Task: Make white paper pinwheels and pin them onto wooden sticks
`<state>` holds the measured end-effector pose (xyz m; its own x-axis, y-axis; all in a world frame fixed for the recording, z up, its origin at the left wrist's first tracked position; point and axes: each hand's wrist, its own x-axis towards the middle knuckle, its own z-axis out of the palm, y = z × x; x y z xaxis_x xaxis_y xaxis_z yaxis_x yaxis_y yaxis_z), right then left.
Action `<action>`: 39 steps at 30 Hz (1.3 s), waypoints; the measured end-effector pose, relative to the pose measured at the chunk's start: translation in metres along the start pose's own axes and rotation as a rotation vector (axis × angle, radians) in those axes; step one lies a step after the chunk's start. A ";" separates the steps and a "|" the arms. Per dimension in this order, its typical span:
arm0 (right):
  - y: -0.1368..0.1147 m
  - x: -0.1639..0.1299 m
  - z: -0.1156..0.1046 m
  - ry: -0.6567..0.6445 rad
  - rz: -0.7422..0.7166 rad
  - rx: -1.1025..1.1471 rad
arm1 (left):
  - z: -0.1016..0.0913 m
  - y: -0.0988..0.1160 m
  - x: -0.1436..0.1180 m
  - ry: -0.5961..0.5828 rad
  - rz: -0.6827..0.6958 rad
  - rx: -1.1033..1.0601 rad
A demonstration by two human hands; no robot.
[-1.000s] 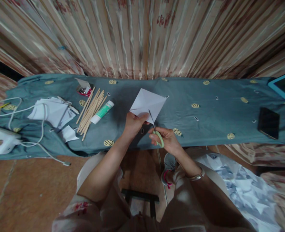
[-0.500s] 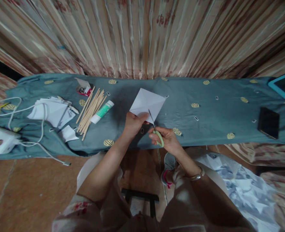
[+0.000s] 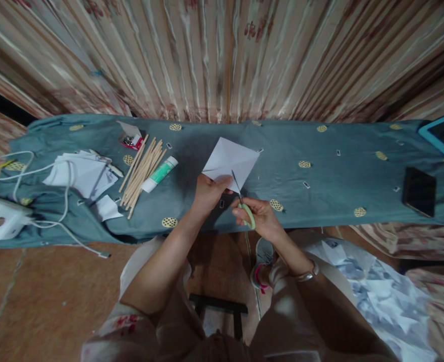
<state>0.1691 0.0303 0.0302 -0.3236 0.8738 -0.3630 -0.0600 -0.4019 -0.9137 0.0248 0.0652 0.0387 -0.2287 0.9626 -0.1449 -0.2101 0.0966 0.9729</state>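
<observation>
A white square sheet of paper (image 3: 230,160) lies near the middle of the teal-clothed tabletop (image 3: 320,186). The left hand (image 3: 208,193) pinches its near corner, hiding that edge. The right hand (image 3: 259,217) closes its grip on green-handled scissors (image 3: 244,203), their blades over the paper; how far they are parted is unclear. Wooden sticks (image 3: 141,171) and a green-and-white glue stick (image 3: 159,174) lie to the left.

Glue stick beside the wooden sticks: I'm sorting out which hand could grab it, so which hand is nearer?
Left. The left hand holds the paper just right of the glue stick; the right hand, gripping the scissors, is farther right.
</observation>
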 end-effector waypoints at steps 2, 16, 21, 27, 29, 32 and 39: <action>0.000 0.000 0.000 -0.008 -0.010 -0.001 | 0.000 0.000 0.000 0.000 0.001 -0.022; 0.002 0.002 0.000 -0.014 -0.013 -0.013 | -0.001 -0.004 0.002 0.004 -0.001 -0.037; -0.002 -0.001 -0.003 -0.077 0.031 -0.039 | -0.004 -0.002 0.006 0.031 0.004 -0.073; -0.009 -0.005 -0.015 -0.211 0.102 -0.117 | -0.014 -0.001 0.014 0.082 0.019 -0.123; -0.011 -0.006 -0.023 -0.242 0.109 -0.163 | -0.017 -0.002 0.016 0.089 0.038 -0.117; -0.015 -0.004 -0.034 -0.202 0.070 -0.218 | -0.021 -0.004 0.019 0.097 0.087 -0.110; -0.020 0.014 -0.052 0.288 -0.212 -0.049 | -0.017 -0.008 0.016 -0.004 0.030 -0.035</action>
<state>0.2148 0.0649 0.0344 -0.0286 0.9805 -0.1946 -0.0498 -0.1958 -0.9794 0.0069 0.0758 0.0256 -0.2318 0.9659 -0.1154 -0.2369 0.0591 0.9697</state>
